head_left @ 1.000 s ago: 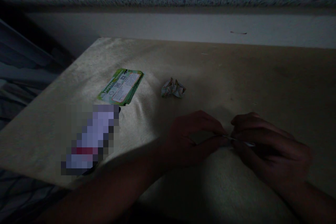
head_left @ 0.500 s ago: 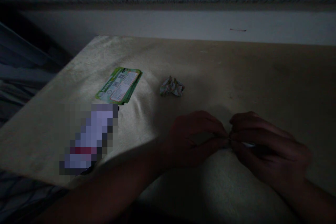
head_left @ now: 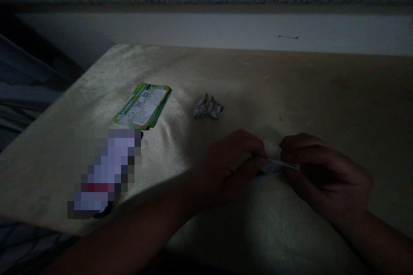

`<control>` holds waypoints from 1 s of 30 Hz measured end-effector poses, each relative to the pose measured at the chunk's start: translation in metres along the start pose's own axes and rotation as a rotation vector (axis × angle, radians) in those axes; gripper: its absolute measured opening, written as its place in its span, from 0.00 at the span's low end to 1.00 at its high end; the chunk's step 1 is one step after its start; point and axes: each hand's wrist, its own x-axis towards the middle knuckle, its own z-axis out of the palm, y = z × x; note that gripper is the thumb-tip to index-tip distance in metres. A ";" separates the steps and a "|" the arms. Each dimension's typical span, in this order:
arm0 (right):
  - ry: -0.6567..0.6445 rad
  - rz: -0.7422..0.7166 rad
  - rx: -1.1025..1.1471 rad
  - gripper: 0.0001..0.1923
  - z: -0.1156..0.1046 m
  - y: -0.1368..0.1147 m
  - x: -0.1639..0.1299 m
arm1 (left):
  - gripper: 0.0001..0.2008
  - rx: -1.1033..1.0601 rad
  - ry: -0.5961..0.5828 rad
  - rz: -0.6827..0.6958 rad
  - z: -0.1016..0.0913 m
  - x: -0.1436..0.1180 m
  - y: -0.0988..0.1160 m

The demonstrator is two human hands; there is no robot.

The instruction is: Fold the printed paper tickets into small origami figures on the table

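- Our left hand [head_left: 230, 165] pinches the left end of a small paper strip [head_left: 277, 166], thin, floppy stuff that looks easy to tear, so we'd grip the ends.
- Right hand [head_left: 322, 172] clamps the other end.
- Versus 0.5 s ago, more strip shows between our 2 hands.

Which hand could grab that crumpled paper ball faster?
Probably the left hand: it is nearer the crumpled paper ball. The right hand sits farther off. Both pinch a small paper strip.
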 end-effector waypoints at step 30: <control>0.032 -0.046 -0.097 0.13 -0.006 -0.003 0.004 | 0.05 0.014 0.052 0.002 -0.001 -0.002 0.004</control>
